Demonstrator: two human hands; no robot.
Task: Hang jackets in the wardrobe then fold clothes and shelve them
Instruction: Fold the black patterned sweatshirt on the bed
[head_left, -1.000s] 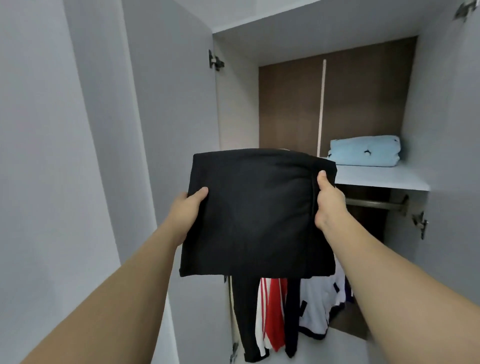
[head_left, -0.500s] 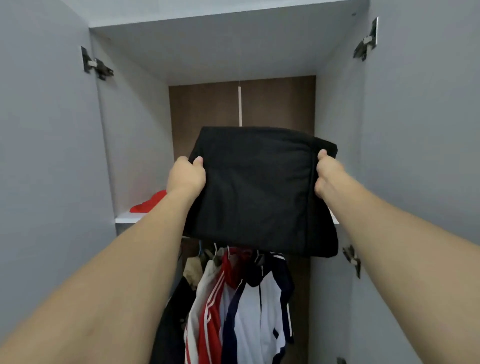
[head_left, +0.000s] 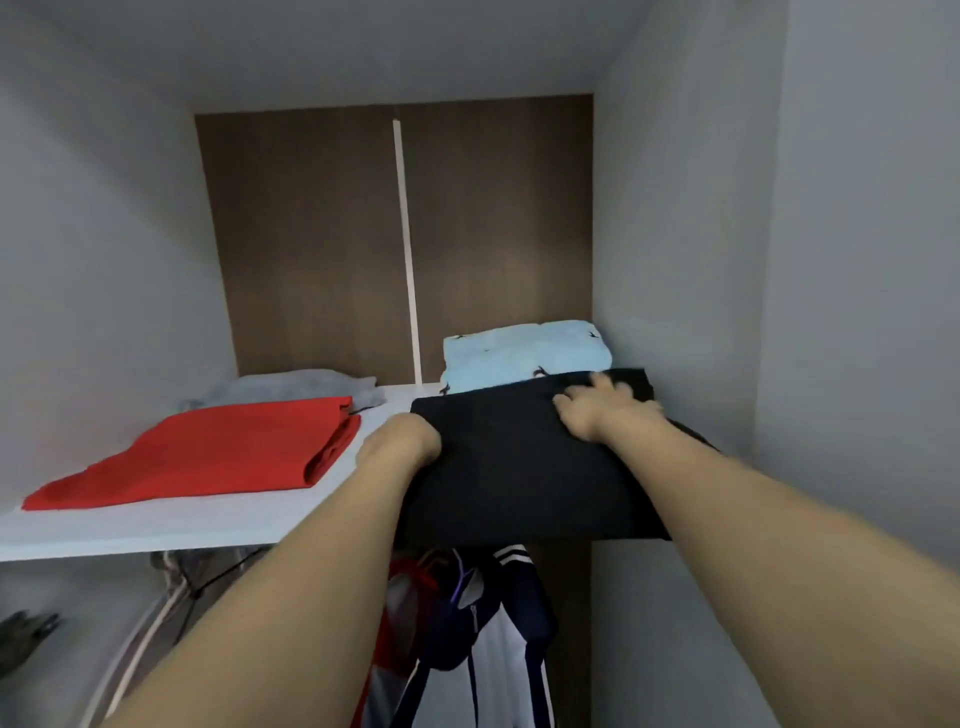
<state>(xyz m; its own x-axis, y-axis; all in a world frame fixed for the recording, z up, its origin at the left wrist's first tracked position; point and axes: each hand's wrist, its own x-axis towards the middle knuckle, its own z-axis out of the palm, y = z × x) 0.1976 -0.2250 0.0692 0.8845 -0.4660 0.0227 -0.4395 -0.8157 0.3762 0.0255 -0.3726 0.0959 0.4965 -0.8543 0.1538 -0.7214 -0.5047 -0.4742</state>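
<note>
Black garment (head_left: 519, 467) going onto shelf (head_left: 156, 525): left hand (head_left: 400, 447) grips its edge, right hand (head_left: 597, 410) presses flat on top. Next: push fully in, let go.

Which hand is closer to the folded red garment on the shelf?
Left. The left hand grips the black garment's left edge, just right of the red garment. The right hand rests on top of the black garment, farther right, near the light blue one.
</note>
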